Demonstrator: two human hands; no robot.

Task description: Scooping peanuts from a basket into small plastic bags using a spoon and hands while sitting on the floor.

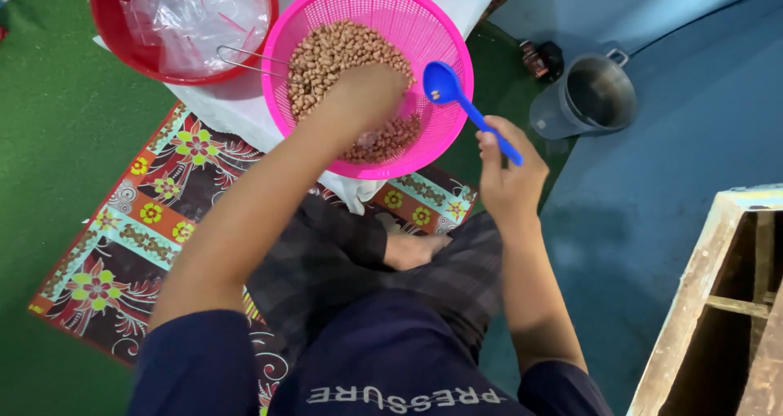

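At upper centre, the left hand (364, 98) digs clenched into peanuts (338, 53) in the pink colander (444, 37), while the right hand (510, 175) fingers grasp a blue spoon (457, 98).

Pink basket (424, 24) crowded: left hand (367, 94) sits in the peanuts (342, 53), blue spoon (453, 94) in right hand (510, 175) blocks its right rim. Red bowl (110, 33) with plastic bags (200, 12) just beside the basket on the left, wire handle (245, 57) bridging the gap. Metal pot (591, 98) stands apart at right; bare blue floor (652, 196) between it and wooden crate (718, 302). Green mat (49, 139) at left open.
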